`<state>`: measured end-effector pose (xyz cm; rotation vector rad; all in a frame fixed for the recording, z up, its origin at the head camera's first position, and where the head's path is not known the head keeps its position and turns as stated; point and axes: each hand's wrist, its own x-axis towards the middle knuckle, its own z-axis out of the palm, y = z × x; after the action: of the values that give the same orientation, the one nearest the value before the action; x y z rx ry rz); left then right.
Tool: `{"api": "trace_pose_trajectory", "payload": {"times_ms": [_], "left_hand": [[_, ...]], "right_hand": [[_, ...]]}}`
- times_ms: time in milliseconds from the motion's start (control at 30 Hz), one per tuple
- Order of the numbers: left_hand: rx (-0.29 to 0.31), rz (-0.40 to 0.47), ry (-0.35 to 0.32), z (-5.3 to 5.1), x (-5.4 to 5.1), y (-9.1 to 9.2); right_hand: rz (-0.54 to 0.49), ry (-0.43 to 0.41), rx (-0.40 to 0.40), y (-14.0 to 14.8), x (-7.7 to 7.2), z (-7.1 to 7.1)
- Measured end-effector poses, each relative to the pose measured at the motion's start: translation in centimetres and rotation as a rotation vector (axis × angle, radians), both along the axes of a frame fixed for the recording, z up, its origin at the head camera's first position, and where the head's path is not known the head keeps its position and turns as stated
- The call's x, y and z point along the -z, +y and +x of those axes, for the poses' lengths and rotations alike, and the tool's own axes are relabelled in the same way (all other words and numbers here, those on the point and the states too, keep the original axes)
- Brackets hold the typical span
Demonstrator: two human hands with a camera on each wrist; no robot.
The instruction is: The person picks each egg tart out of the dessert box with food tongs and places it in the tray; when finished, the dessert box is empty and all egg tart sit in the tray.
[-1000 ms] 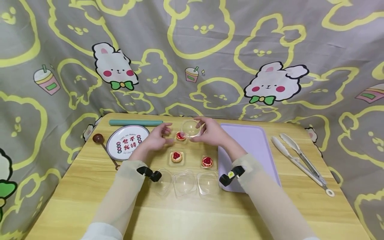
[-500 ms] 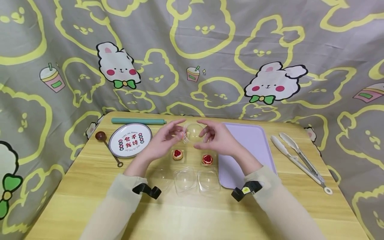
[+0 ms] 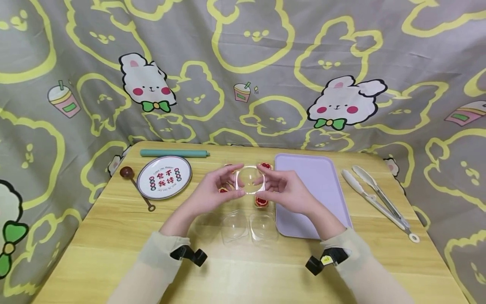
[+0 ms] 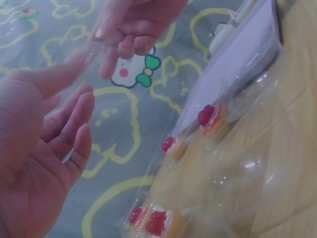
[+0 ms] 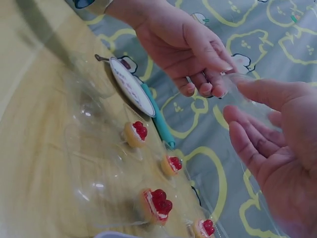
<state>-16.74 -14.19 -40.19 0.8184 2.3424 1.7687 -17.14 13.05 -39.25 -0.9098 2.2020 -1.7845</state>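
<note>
Left of purple tray (image 3: 319,173): left hand (image 3: 216,185) and right hand (image 3: 286,190) pinching clear dome (image 3: 250,179). Four tarts (image 5: 157,204) visible, right wrist view; partly obscured, head view.

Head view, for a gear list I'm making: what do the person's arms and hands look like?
The left sleeve and right sleeve are long and pale beige. A black left wrist device and black right wrist device sit by the cuffs; the right one bears a yellow label. Left hand and right hand are ungloved.
</note>
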Motion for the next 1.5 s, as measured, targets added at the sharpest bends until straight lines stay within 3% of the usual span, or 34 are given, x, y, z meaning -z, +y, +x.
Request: {"api": "trace_pose_trajectory", "payload": {"times_ms": [233,400,633,767,900,1167,1500], "left_hand": [[0.013,0.031,-0.007,0.8,0.0,0.4],[-0.003,-0.056,0.058,1.2,0.2,0.6],[-0.058,-0.052,0.182,1.3,0.7,0.9],[-0.096,0.007,0.132,1.3,1.0,1.0],[-0.074,0.049,0.068,1.5,1.2,1.1],[0.01,-0.04,0.043,2.1,1.4,0.5],[0.054,-0.059,-0.016,2.4,1.5,0.2]], "right_hand": [[-0.06,0.044,-0.029,0.6,0.3,0.7],[-0.07,0.053,-0.012,0.7,0.7,1.2],[-0.01,0.101,0.067,0.7,1.4,1.7],[-0.043,0.044,0.058,0.7,1.7,2.0],[-0.086,-0.013,0.0,0.6,2.1,2.2],[-0.12,-0.062,-0.089,0.9,2.7,2.5],[-0.096,-0.043,-0.078,0.9,3.0,2.5]]}}
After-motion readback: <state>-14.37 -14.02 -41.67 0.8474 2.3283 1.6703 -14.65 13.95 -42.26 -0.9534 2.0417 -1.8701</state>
